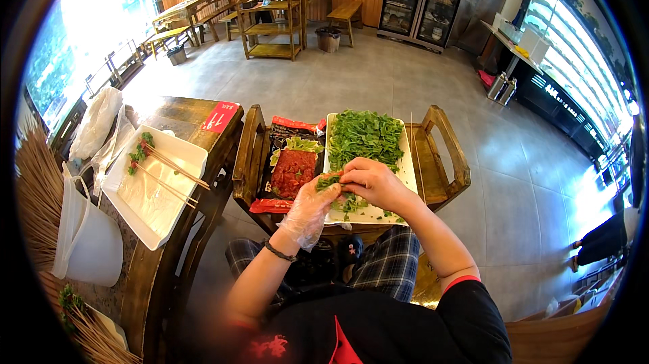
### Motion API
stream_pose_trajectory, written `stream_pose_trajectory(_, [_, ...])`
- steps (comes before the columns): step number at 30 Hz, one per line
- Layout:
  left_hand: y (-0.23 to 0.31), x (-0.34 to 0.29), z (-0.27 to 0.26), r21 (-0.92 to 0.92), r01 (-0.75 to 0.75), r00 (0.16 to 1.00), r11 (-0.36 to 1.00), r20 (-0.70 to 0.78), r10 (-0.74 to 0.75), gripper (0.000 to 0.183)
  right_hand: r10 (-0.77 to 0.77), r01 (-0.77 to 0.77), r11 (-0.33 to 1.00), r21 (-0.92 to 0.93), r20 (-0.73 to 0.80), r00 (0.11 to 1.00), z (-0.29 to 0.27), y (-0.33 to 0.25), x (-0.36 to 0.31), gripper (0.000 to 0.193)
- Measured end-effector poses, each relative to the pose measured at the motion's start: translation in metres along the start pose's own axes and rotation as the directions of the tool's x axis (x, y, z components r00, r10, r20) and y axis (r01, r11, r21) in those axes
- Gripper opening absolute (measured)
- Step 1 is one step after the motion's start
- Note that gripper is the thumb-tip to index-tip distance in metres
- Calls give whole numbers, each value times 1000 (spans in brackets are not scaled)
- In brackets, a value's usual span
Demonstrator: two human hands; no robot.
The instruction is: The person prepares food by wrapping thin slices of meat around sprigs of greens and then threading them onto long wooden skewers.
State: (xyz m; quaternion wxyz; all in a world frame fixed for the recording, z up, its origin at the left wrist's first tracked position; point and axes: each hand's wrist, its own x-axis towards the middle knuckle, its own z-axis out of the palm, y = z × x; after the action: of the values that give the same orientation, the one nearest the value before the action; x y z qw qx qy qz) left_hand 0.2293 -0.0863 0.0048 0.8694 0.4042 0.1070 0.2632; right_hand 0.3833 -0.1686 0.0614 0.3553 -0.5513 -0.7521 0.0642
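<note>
Hands two: gloved left hand and bare right hand, grips clamped together on small green leaf bundle above white tray; finished skewers counted three on second tray.

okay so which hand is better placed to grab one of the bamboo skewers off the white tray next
Left, probably. The left hand, in a clear glove, is nearer the white tray with the bamboo skewers on the table at the person's left. The right hand is over the greens tray, pinching the green leaves.
</note>
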Motion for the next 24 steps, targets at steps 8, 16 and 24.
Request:
stream_pose_trajectory(8, [-4, -1, -2, 69, -14, 977, 998, -213, 28, 19, 198, -166, 954, 248, -113, 974, -2, 3, -3, 12])
stream_pose_trajectory(16, [1, -1, 1, -39, -3, 975, 999, -221, -5, 22, 550, -550, 588, 593, 206, 809, 7, 23, -26, 25])
stream_pose_trajectory(24, [-2, -5, 0, -70, 27, 985, 997, -168, -39, 21, 429, -335, 768, 546, -50, 902, 20, 6, -16, 13])
